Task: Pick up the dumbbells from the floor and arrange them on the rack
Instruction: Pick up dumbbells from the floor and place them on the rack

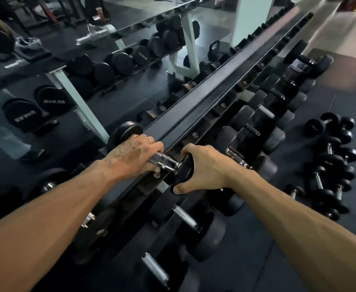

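A black round-headed dumbbell [168,162] with a chrome handle lies across the top rail of the long black rack [221,102]. My left hand [135,154] is wrapped around its handle. My right hand [204,167] cups its near black head from the side. Its far head [124,131] pokes out past the rail toward the mirror. Several small black dumbbells [330,163] lie in a cluster on the dark floor to the right of the rack.
The lower tier of the rack holds several large dumbbells [255,131] with chrome handles. A mirror [88,66] behind the rack reflects weights and white rack legs. Dark rubber floor [278,218] spreads to the right; a pale floor [345,34] begins at the far right.
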`<state>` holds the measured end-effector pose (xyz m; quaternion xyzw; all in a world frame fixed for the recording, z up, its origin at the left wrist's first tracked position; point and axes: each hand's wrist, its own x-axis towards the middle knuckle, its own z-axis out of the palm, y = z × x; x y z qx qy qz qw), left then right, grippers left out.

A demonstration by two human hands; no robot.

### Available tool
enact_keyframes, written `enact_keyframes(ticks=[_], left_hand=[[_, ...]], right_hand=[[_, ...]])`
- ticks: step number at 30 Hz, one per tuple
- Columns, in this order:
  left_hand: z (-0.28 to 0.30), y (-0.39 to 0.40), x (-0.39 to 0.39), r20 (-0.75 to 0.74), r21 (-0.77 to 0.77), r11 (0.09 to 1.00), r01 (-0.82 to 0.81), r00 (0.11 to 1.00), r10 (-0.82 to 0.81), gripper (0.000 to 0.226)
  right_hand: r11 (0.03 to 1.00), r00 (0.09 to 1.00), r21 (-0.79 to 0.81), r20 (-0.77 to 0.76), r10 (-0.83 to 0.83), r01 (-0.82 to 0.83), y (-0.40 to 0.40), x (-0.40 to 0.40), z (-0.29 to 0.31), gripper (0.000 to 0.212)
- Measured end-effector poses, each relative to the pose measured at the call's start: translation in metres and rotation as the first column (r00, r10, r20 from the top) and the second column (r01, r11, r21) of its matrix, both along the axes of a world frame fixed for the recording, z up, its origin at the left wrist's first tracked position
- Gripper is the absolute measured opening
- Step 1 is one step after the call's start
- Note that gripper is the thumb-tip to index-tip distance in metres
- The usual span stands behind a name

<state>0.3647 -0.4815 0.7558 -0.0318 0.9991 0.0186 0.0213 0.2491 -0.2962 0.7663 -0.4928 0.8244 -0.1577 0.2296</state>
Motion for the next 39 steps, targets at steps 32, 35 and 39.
enact_keyframes(ticks=[32,35,39], left_hand=[[-0.085,-0.109,-0.015,0.055,-0.146,0.980,0.136,0.990,-0.129,0.037],[-0.086,-0.107,-0.012,0.053,-0.149,0.982,0.118,0.992,-0.111,0.037],[-0.082,-0.106,-0.015,0.070,-0.122,0.987,0.108,0.993,-0.100,0.037]], right_hand=[[0.977,0.994,0.199,0.062,-0.089,0.075,-0.112,-0.001,-0.082,0.116],[0.980,0.995,0.185,0.059,-0.086,0.073,-0.111,0.001,-0.084,0.116],[0.982,0.992,0.172,0.083,-0.093,0.077,-0.109,-0.001,-0.084,0.120]])
